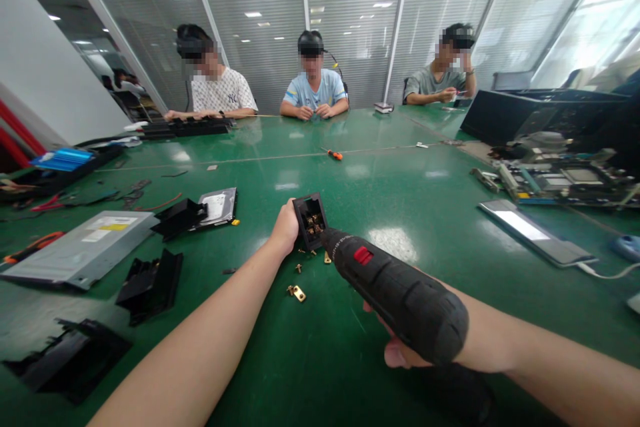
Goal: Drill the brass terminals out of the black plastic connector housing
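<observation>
My left hand (285, 228) grips the left side of a small black plastic housing (299, 208) above the green table. Brass-coloured metal parts (315, 223) show inside its open face. My right hand (397, 347) is wrapped round the grip of a black cordless drill (400, 293) with a red switch on top. The drill's nose points into or just against the housing's lower right edge; the bit itself is hidden. On the table below lie a brass plate (299, 293) and several small screws (299, 268).
Left stand black plastic housings (150, 283), a silver drive (85, 247) and a hard disk (219, 205). An orange screwdriver (335, 155) lies ahead. To the right are a phone (535, 230) on a cable, circuit boards (575, 177) and a black case (500, 117). Three people sit opposite.
</observation>
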A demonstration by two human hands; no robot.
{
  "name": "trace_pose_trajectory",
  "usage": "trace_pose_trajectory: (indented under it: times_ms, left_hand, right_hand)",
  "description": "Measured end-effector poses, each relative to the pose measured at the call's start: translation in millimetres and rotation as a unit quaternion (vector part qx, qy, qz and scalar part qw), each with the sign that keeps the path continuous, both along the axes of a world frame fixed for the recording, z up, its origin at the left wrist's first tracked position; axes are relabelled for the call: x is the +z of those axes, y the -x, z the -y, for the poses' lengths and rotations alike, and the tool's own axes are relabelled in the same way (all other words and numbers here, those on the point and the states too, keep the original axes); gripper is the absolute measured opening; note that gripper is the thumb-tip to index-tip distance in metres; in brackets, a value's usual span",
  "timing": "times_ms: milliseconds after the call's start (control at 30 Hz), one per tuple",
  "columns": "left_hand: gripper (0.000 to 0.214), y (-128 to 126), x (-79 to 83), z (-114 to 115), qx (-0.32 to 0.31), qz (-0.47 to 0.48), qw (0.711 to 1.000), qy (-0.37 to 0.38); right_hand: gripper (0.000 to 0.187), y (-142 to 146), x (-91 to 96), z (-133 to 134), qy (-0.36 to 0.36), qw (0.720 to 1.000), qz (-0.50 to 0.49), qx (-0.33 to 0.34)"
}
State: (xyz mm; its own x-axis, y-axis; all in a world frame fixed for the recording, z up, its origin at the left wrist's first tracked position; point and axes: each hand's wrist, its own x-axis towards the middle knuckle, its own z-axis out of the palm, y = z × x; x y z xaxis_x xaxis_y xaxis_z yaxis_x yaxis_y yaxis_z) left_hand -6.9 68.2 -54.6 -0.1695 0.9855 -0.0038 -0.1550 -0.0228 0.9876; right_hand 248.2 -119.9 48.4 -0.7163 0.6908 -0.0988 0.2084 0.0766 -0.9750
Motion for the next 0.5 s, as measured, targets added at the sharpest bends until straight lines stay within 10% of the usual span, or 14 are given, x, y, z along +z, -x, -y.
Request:
trace_pose_trajectory:
  times_ms: [200,500]
  left_hand:
    - [0.034,0.2,-1.7,-0.8,0.004,-0.016,1.000,-0.016]
    - [0.035,2.6,-5.9,-3.2,-0.003,-0.037,0.999,-0.035]
  right_hand:
    - [0.076,-11.4,-49.2,-11.0,0.205,0.970,-0.133,0.009]
    - [0.074,-14.2,-59.8,-18.4,0.336,0.910,-0.222,0.101]
